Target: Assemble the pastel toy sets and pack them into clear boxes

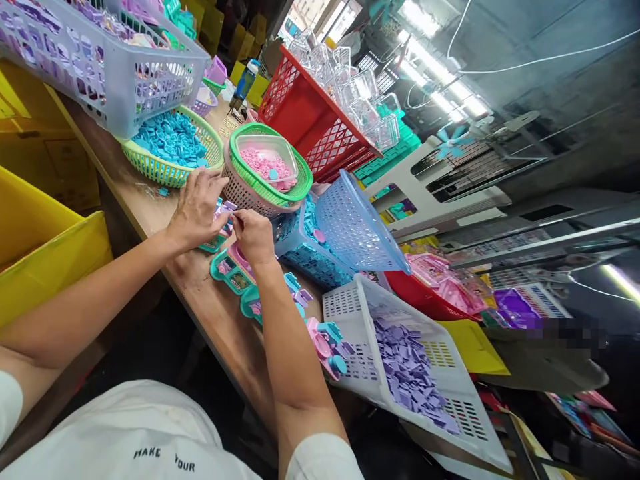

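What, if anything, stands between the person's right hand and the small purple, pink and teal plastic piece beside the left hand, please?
Nothing visible does: the right hand is right at the plastic piece, with the left hand on its other side.

- A white short-sleeved T-shirt [125,427], its cloth plain and softly creased, with a broad rounded fold across the front.
- Black lettering [147,453] on the shirt front, in thin, plain, spaced capitals reading "MAKE YOUR"; the two words tilt differently along the creased cloth, and the Y sits a little askew.
- A left sleeve [9,403], white like the shirt, ending in a smooth hem.
- A right sleeve [325,460], also white and loosely cut, with a curved hem.
- Bare forearms [290,333], slender toward the wrists.
- Bare left hand [197,210] and right hand [254,237].
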### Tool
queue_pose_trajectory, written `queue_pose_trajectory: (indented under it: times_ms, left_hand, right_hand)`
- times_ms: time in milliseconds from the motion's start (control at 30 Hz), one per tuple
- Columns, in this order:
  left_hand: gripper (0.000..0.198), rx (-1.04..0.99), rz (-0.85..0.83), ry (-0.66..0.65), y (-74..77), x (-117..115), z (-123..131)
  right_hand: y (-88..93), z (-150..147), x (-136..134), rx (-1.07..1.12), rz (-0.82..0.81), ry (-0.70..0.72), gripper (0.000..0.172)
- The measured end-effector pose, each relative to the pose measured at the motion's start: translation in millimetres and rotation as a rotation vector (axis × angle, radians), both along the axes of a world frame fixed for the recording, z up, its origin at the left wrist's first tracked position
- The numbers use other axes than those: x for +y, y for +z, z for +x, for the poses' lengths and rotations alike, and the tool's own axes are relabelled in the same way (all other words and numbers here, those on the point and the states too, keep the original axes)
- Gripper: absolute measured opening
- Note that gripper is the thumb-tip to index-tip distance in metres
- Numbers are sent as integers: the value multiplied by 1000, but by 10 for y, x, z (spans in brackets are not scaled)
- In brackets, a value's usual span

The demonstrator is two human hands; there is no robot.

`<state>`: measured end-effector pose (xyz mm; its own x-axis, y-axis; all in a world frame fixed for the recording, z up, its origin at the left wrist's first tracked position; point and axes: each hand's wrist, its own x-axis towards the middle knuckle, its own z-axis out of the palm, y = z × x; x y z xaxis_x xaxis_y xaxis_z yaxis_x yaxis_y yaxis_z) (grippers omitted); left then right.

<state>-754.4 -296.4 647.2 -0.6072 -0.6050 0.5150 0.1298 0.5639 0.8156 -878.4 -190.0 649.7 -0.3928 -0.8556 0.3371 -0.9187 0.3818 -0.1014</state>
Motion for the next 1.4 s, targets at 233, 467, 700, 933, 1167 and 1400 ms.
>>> queue_pose_trajectory:
  times_ms: [233, 467, 700, 933, 1167, 1400]
  left_hand:
    - [74, -425, -403, -51, -312, -314, -109]
    - [69, -347, -481, -41, -437, -379, -140]
    - [67, -340, -644, -55, -389, -522, -37]
    - [56, -360, -675, -58, -265, -640, -5]
    - [50, -420, -609, -160, 200, -945, -95]
    - [52, -154, -844, -378, 795, 69, -1200]
  right_hand:
    - [56, 5, -4, 5, 78, 36, 19]
    - [168, 165, 1, 207, 234, 102, 24]
    - [353, 478, -66, 260, 344, 97, 30]
    - [636, 456, -116, 192, 361, 144, 22]
    - [1768, -987, 982, -72, -17, -348, 34]
    - [1683, -2424, 1761, -285, 133, -961, 83]
